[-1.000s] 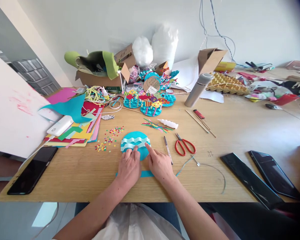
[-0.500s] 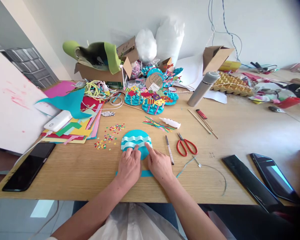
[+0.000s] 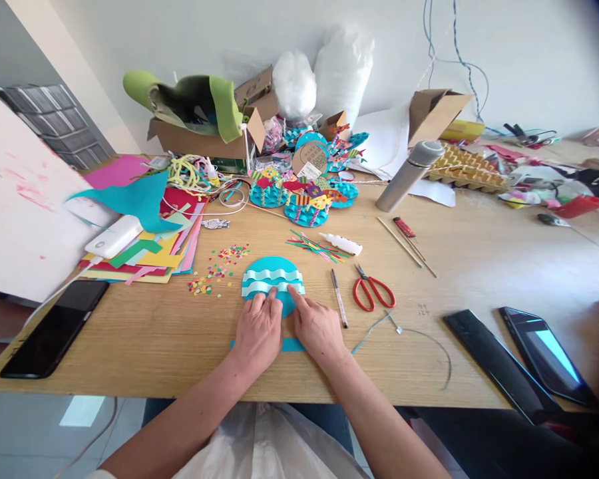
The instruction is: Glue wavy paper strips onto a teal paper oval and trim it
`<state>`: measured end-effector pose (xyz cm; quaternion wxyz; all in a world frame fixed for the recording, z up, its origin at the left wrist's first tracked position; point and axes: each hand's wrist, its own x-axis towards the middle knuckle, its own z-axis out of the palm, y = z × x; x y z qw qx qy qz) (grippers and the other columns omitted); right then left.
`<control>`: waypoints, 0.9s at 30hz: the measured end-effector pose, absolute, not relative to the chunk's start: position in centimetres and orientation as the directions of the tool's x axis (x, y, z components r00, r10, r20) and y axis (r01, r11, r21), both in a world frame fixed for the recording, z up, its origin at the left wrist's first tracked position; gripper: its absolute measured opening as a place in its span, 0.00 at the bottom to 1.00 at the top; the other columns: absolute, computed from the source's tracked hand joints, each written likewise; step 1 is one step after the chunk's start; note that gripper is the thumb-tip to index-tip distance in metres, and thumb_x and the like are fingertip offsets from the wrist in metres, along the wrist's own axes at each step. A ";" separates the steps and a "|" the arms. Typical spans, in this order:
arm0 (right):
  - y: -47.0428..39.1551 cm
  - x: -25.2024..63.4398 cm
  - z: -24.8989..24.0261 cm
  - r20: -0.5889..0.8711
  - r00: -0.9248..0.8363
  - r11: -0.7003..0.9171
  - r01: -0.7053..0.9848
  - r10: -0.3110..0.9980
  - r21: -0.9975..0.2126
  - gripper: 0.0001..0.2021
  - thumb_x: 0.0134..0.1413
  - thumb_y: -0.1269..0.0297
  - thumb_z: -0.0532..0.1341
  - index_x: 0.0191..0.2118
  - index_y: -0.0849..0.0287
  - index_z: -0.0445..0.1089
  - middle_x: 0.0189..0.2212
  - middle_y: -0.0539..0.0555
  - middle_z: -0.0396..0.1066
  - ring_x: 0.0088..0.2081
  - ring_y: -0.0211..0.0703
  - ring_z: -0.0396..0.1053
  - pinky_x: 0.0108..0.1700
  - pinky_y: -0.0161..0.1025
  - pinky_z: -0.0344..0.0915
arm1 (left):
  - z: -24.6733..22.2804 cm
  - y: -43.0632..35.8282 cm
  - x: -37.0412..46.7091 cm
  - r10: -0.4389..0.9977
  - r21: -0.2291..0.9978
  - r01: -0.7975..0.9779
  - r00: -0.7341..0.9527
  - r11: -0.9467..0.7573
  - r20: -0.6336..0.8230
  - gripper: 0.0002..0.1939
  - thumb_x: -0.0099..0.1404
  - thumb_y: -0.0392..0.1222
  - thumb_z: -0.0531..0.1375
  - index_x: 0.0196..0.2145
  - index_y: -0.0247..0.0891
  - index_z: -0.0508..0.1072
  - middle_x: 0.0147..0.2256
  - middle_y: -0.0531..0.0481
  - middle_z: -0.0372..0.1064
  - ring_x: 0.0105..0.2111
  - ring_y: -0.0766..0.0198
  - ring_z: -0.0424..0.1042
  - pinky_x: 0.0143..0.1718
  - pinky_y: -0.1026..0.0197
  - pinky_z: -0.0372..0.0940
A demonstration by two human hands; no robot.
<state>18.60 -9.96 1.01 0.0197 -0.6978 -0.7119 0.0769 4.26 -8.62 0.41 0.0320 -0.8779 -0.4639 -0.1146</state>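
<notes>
On the table in front of me lies a blue paper disc [image 3: 271, 264] with two pale wavy paper strips across it. The lower wavy strip [image 3: 255, 289] is under my fingertips. My left hand [image 3: 257, 329] presses it with an extended index finger, its other fingers partly curled. To its right, the index finger of my right hand [image 3: 319, 326] is stretched out onto the same strip, the others bent beneath. Neither hand grips anything. A flat blue paper strip [image 3: 293, 344] lies nearer the table edge, partly hidden by my hands.
Confetti pieces [image 3: 218, 269] lie to the left, narrow paper strips [image 3: 312, 245] and a glue bottle [image 3: 342, 243] behind. A pen [image 3: 338, 299] and red-handled scissors [image 3: 373, 291] are to the right. Finished blue paper crafts [image 3: 307, 209], a steel flask [image 3: 409, 176] and phones [image 3: 54, 329] stand farther out.
The camera view has shifted slightly. Both hands stay on the lower wavy strip, with the right index fingertip moved a touch to the left.
</notes>
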 end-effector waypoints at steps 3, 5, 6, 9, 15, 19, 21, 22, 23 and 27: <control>-10.0 18.7 0.9 -0.076 -0.035 0.026 0.992 0.996 -0.124 0.25 0.62 0.68 0.49 0.65 0.53 0.58 0.37 0.56 0.77 0.37 0.44 0.76 0.32 0.34 0.63 | 0.3 -8.6 4.3 0.810 0.052 0.823 0.542 -0.565 0.226 0.17 0.61 0.26 0.52 0.47 0.33 0.69 0.52 0.40 0.71 0.43 0.50 0.67 0.43 0.50 0.62; -10.0 18.7 0.9 -0.073 -0.037 0.028 0.992 0.997 -0.121 0.25 0.63 0.67 0.49 0.65 0.52 0.58 0.37 0.55 0.77 0.37 0.44 0.76 0.31 0.34 0.63 | 0.2 -8.6 4.3 0.809 0.054 0.823 0.541 -0.566 0.230 0.18 0.61 0.26 0.52 0.48 0.32 0.68 0.51 0.40 0.71 0.43 0.51 0.66 0.43 0.50 0.62; -10.0 18.7 0.8 -0.075 -0.036 0.027 0.993 0.997 -0.119 0.25 0.63 0.67 0.49 0.65 0.52 0.58 0.36 0.55 0.77 0.37 0.44 0.76 0.31 0.34 0.63 | 0.2 -8.6 4.3 0.808 0.055 0.822 0.542 -0.567 0.233 0.18 0.61 0.26 0.52 0.48 0.32 0.68 0.51 0.40 0.71 0.43 0.51 0.66 0.44 0.51 0.62; -10.0 18.7 0.7 -0.081 -0.034 0.025 0.994 0.996 -0.111 0.26 0.63 0.67 0.49 0.65 0.51 0.57 0.36 0.55 0.77 0.37 0.44 0.76 0.31 0.33 0.62 | 0.1 -8.6 4.3 0.805 0.053 0.821 0.543 -0.569 0.239 0.17 0.61 0.26 0.52 0.48 0.31 0.69 0.52 0.40 0.71 0.43 0.51 0.66 0.44 0.51 0.62; -10.0 18.8 0.6 -0.085 -0.041 0.032 0.994 0.996 -0.108 0.25 0.63 0.67 0.49 0.65 0.50 0.57 0.36 0.56 0.77 0.37 0.44 0.76 0.31 0.33 0.62 | 0.0 -8.7 4.2 0.805 0.054 0.822 0.538 -0.567 0.249 0.16 0.62 0.27 0.53 0.47 0.33 0.69 0.52 0.41 0.70 0.43 0.51 0.66 0.43 0.51 0.62; -10.0 18.8 0.7 -0.098 -0.044 0.035 0.995 0.994 -0.093 0.25 0.63 0.67 0.49 0.65 0.51 0.56 0.37 0.56 0.77 0.38 0.43 0.76 0.31 0.33 0.62 | -0.1 -8.6 4.2 0.804 0.052 0.821 0.540 -0.568 0.248 0.16 0.63 0.27 0.52 0.47 0.33 0.69 0.52 0.41 0.71 0.42 0.51 0.66 0.42 0.51 0.63; -10.0 18.7 0.8 -0.098 -0.043 0.035 0.995 0.994 -0.090 0.25 0.63 0.67 0.49 0.65 0.51 0.56 0.37 0.56 0.77 0.38 0.43 0.75 0.31 0.33 0.62 | 0.0 -8.6 4.2 0.804 0.049 0.821 0.542 -0.569 0.244 0.15 0.63 0.28 0.52 0.46 0.32 0.69 0.53 0.41 0.70 0.43 0.51 0.66 0.42 0.51 0.63; -10.0 18.7 0.8 -0.099 -0.043 0.035 0.996 0.994 -0.088 0.25 0.63 0.67 0.49 0.65 0.51 0.56 0.37 0.56 0.77 0.38 0.44 0.75 0.31 0.33 0.62 | 0.0 -8.6 4.3 0.804 0.049 0.821 0.542 -0.569 0.242 0.15 0.63 0.28 0.52 0.46 0.32 0.69 0.53 0.41 0.70 0.43 0.51 0.66 0.43 0.51 0.63; -10.0 18.7 0.8 -0.102 -0.044 0.035 0.996 0.994 -0.085 0.25 0.63 0.67 0.50 0.65 0.51 0.56 0.37 0.56 0.77 0.38 0.44 0.75 0.31 0.33 0.62 | 0.0 -8.6 4.3 0.805 0.050 0.821 0.542 -0.568 0.240 0.15 0.63 0.28 0.52 0.46 0.32 0.69 0.53 0.41 0.70 0.43 0.51 0.66 0.43 0.51 0.63; -10.0 18.7 0.8 -0.117 -0.042 0.033 0.996 0.992 -0.078 0.26 0.63 0.67 0.49 0.66 0.52 0.56 0.38 0.57 0.76 0.38 0.44 0.75 0.32 0.33 0.62 | 0.1 -8.6 4.3 0.815 0.061 0.826 0.536 -0.560 0.222 0.16 0.62 0.27 0.52 0.46 0.33 0.69 0.54 0.41 0.70 0.43 0.51 0.66 0.43 0.51 0.63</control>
